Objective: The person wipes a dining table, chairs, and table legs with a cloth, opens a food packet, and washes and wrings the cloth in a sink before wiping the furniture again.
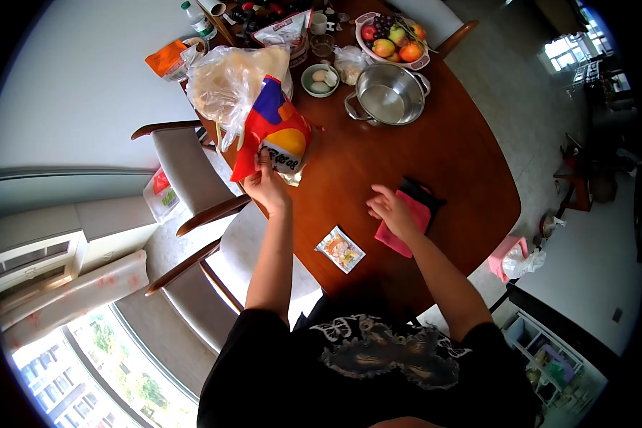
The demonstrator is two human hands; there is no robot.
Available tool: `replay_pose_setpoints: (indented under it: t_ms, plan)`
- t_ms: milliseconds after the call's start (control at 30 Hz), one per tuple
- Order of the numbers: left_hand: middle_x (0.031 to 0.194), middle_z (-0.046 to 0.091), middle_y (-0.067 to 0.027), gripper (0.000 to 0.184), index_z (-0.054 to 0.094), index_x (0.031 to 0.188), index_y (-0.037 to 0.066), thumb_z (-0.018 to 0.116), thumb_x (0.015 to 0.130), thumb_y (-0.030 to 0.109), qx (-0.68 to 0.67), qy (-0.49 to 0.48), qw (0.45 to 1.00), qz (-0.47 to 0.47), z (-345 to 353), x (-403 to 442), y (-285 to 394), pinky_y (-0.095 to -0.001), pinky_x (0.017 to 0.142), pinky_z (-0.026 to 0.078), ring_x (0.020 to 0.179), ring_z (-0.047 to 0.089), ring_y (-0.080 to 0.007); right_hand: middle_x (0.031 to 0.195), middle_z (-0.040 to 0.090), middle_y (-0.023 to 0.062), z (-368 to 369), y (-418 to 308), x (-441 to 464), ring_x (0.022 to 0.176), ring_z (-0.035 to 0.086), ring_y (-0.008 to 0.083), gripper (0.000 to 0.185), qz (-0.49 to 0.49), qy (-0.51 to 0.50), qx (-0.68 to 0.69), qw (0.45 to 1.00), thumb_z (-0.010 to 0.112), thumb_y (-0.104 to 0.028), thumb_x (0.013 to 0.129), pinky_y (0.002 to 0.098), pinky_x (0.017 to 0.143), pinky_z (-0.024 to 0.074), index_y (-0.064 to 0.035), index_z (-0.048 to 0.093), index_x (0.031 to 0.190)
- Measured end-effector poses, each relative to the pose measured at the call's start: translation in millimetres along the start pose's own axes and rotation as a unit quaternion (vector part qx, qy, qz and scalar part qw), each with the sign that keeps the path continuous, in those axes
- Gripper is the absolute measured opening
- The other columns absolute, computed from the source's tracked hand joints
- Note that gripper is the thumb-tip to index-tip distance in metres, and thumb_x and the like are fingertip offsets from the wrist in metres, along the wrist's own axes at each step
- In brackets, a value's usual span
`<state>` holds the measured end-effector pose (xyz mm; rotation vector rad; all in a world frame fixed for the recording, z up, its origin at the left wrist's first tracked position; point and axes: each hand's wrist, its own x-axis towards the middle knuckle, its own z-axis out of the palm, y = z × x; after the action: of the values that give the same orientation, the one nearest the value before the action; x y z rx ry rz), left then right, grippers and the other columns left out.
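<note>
My left hand (266, 187) is closed on the lower edge of a red, yellow and blue printed food bag (284, 135), lifted at the left side of the table. What the bag contains is hidden. My right hand (390, 208), fingers apart and holding nothing, hovers by a folded pink cloth (419, 217) with a black item (422, 191) at its far end. Between my forearms a small printed sachet (341, 249) lies flat on the wood. Beyond my hands stands a two-handled steel pot (390, 94) with nothing visible in it.
Behind the bag are a large clear plastic bag (228, 82) of pale flat food, a bowl of eggs (319, 80), a fruit basket (396, 41) and a water bottle (198, 21). Chairs (192, 167) line the left side. The table's rounded edge (515, 200) curves at right.
</note>
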<state>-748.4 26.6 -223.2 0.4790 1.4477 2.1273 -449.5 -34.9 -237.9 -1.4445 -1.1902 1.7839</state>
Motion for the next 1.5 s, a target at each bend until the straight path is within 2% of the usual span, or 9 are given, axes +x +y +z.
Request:
replay_pose_setpoints:
  t_ms: [233, 333, 533, 600, 767, 867, 1100, 1300, 1500]
  plan:
    - [0.107, 0.071, -0.0039, 0.021, 0.071, 0.114, 0.002, 0.073, 0.097, 0.015, 0.007, -0.033, 0.999, 0.025, 49, 28, 103, -0.0321, 0.085, 0.055, 0.096, 0.066, -0.0121, 0.129, 0.056, 0.0167, 90, -45, 205, 0.097, 0.067, 0.0222, 0.089, -0.014, 0.044, 0.259, 0.965, 0.066, -0.030, 0.101, 0.0351, 0.096, 0.0562, -0.0061, 0.006, 0.162]
    - [0.113, 0.072, -0.0053, 0.026, 0.069, 0.118, 0.004, 0.073, 0.098, 0.020, 0.027, -0.023, 0.999, -0.002, 48, 36, 107, -0.0377, 0.086, 0.059, 0.101, 0.069, -0.0172, 0.130, 0.055, 0.0179, 110, -63, 281, 0.099, 0.068, 0.0252, 0.089, -0.069, 0.152, 0.366, 0.915, 0.064, -0.028, 0.101, 0.0372, 0.095, 0.0573, -0.0090, 0.003, 0.163]
    - [0.112, 0.072, -0.0033, 0.028, 0.069, 0.118, 0.004, 0.074, 0.097, 0.022, -0.020, -0.038, 0.999, 0.007, 43, 40, 96, -0.0333, 0.086, 0.056, 0.101, 0.067, -0.0147, 0.134, 0.052, 0.0191, 116, -71, 338, 0.085, 0.070, 0.0271, 0.076, -0.070, 0.180, 0.449, 0.872, 0.055, -0.013, 0.103, 0.0392, 0.085, 0.0630, -0.0148, 0.009, 0.163]
    - [0.122, 0.069, -0.0079, 0.031, 0.065, 0.124, 0.005, 0.072, 0.098, 0.018, -0.021, -0.028, 0.999, -0.038, 46, 42, 91, -0.0391, 0.088, 0.060, 0.107, 0.068, -0.0192, 0.134, 0.052, 0.0186, 118, -70, 338, 0.083, 0.070, 0.0265, 0.073, -0.082, 0.190, 0.445, 0.871, 0.052, -0.009, 0.103, 0.0384, 0.083, 0.0638, -0.0147, 0.012, 0.163]
    - [0.109, 0.071, -0.0029, 0.021, 0.070, 0.113, 0.004, 0.072, 0.098, 0.018, -0.041, -0.036, 0.998, -0.036, 87, 45, 86, -0.0338, 0.083, 0.056, 0.098, 0.066, -0.0125, 0.136, 0.053, 0.0163, 117, -68, 294, 0.084, 0.071, 0.0246, 0.062, -0.034, 0.215, 0.408, 0.886, 0.047, -0.002, 0.103, 0.0380, 0.083, 0.0653, -0.0105, 0.023, 0.160]
    - [0.114, 0.071, -0.0062, 0.022, 0.068, 0.114, 0.004, 0.073, 0.097, 0.018, -0.080, -0.087, 0.993, 0.002, 116, 65, 66, -0.0379, 0.085, 0.059, 0.103, 0.067, -0.0177, 0.129, 0.057, 0.0160, 114, -56, 271, 0.088, 0.072, 0.0256, 0.056, -0.015, 0.218, 0.394, 0.893, 0.046, -0.002, 0.104, 0.0385, 0.085, 0.0667, -0.0140, 0.030, 0.156]
    - [0.085, 0.066, 0.0042, 0.010, 0.069, 0.090, 0.005, 0.075, 0.095, 0.012, -0.061, -0.156, 0.980, 0.105, 209, 91, -9, -0.0238, 0.068, 0.043, 0.075, 0.053, -0.0055, 0.130, 0.056, 0.0148, 107, -43, 227, 0.098, 0.070, 0.0246, 0.066, 0.004, 0.188, 0.377, 0.907, 0.047, -0.002, 0.103, 0.0408, 0.092, 0.0641, -0.0178, 0.020, 0.161]
    - [0.090, 0.074, -0.0030, 0.013, 0.073, 0.101, -0.004, 0.072, 0.095, 0.008, 0.044, -0.132, 0.984, 0.116, 230, 104, -60, -0.0273, 0.077, 0.050, 0.081, 0.060, -0.0089, 0.122, 0.061, 0.0245, 93, -30, 199, 0.101, 0.070, 0.0290, 0.083, 0.020, 0.133, 0.343, 0.930, 0.057, -0.017, 0.104, 0.0470, 0.100, 0.0583, -0.0116, -0.001, 0.163]
    - [0.095, 0.074, -0.0084, 0.014, 0.071, 0.103, -0.004, 0.071, 0.093, 0.005, 0.096, -0.101, 0.983, 0.118, 259, 106, -66, -0.0308, 0.083, 0.051, 0.085, 0.063, -0.0143, 0.120, 0.063, 0.0250, 75, -15, 177, 0.099, 0.070, 0.0292, 0.079, 0.020, 0.099, 0.339, 0.935, 0.057, -0.015, 0.103, 0.0435, 0.097, 0.0589, -0.0082, 0.005, 0.162]
